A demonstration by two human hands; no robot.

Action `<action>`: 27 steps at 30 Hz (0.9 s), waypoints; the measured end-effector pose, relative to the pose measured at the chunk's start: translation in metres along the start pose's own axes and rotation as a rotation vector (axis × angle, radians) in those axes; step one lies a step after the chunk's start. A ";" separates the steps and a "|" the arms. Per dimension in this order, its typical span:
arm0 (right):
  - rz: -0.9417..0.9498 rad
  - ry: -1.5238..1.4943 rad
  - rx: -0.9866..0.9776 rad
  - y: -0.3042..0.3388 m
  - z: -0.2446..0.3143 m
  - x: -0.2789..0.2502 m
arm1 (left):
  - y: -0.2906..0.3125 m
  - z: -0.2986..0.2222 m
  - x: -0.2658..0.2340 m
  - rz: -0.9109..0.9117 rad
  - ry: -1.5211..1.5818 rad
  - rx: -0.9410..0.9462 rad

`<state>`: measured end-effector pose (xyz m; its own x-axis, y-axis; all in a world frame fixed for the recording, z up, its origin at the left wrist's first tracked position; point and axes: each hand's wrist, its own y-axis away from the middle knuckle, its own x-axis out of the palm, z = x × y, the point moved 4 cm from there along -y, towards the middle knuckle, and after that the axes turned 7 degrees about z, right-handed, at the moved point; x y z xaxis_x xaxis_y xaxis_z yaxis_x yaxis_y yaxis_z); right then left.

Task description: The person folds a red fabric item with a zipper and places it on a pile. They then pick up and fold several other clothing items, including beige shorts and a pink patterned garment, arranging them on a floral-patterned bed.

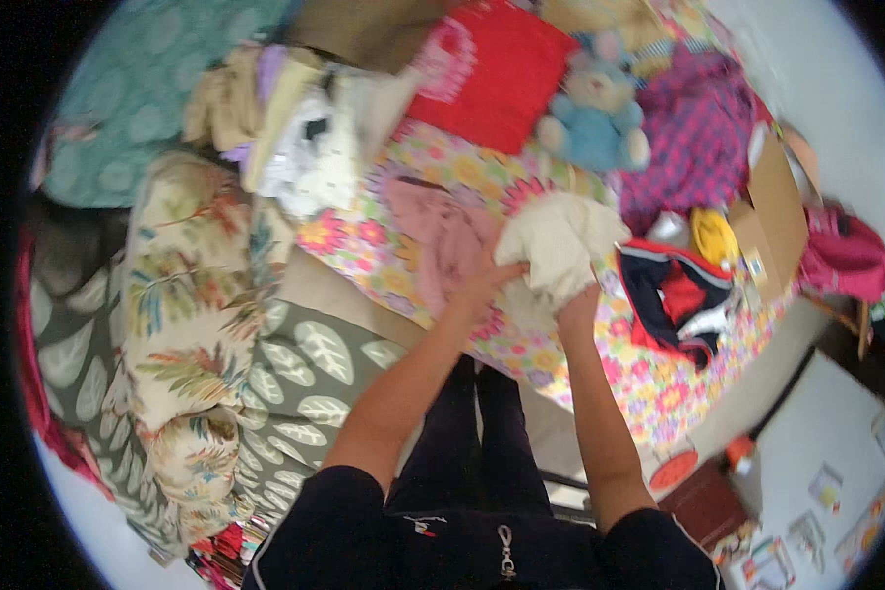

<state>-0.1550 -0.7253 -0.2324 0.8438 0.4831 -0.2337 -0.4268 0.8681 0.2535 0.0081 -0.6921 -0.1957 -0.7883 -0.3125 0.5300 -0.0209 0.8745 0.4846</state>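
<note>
A bunched cream cloth [559, 241], perhaps a garment, is between my hands over the flowered bed cover [674, 395]. My left hand [494, 279] grips its lower left edge, the fingers closed at the fabric. My right hand [578, 301] is closed on its lower right side, with the fingers partly hidden by the folds. Just left of the cream cloth lies a pink garment [444, 236], partly behind my left hand. To the right is a navy and red jacket [674, 295], spread loosely.
Beyond the cloth are a red bag [492, 74], a blue teddy bear [597, 123] and a purple checked garment [693, 123]. Folded clothes [310, 147] are stacked at the far left. A cardboard box [772, 216] stands right; a leaf-print pillow [192, 295] lies left.
</note>
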 end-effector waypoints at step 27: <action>0.933 0.784 0.299 0.113 -0.014 0.084 | 0.079 0.084 -0.154 -0.291 -0.081 -0.375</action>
<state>-0.1368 -0.5845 -0.2362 -0.2037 0.9256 -0.3189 -0.5791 0.1487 0.8015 0.0756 -0.5433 -0.2974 -0.8283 -0.4814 0.2866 -0.0363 0.5566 0.8300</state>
